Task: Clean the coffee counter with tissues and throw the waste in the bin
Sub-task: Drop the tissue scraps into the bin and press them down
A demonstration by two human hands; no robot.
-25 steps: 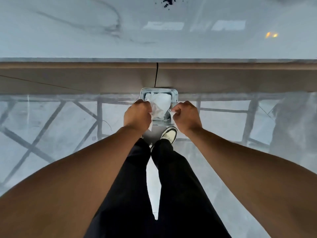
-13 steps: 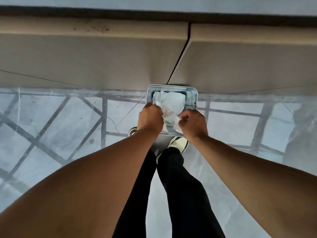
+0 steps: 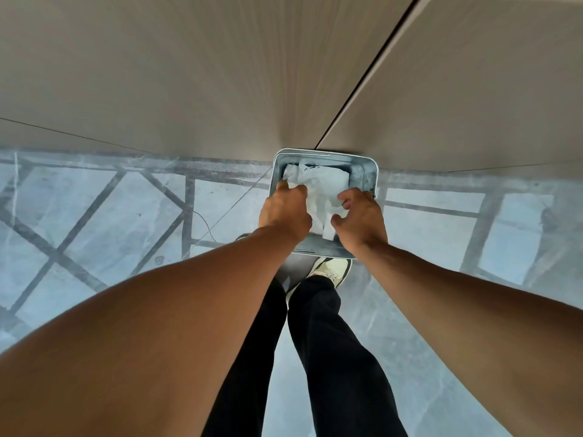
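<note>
A small grey metal bin (image 3: pixel 367 167) stands on the floor against the beige cabinet front, lid open. White crumpled tissues (image 3: pixel 320 184) fill its mouth. My left hand (image 3: pixel 284 211) is over the bin's left edge, fingers curled down on the tissue wad. Over the bin's right side, my right hand (image 3: pixel 362 220) has its fingers spread and holds nothing. A strip of tissue (image 3: pixel 328 230) hangs between the two hands. The bin's near rim is partly hidden by my wrists.
Beige cabinet doors (image 3: pixel 195 74) with a dark vertical gap rise behind the bin. The glossy grey floor (image 3: pixel 94 216) reflects a dark lattice. My black trouser legs and a pale shoe (image 3: pixel 331 271) are just in front of the bin.
The view has dropped closer to the bin and the countertop has left the frame. My right hand has opened and let go of the tissue; both hands are lower over the bin.
</note>
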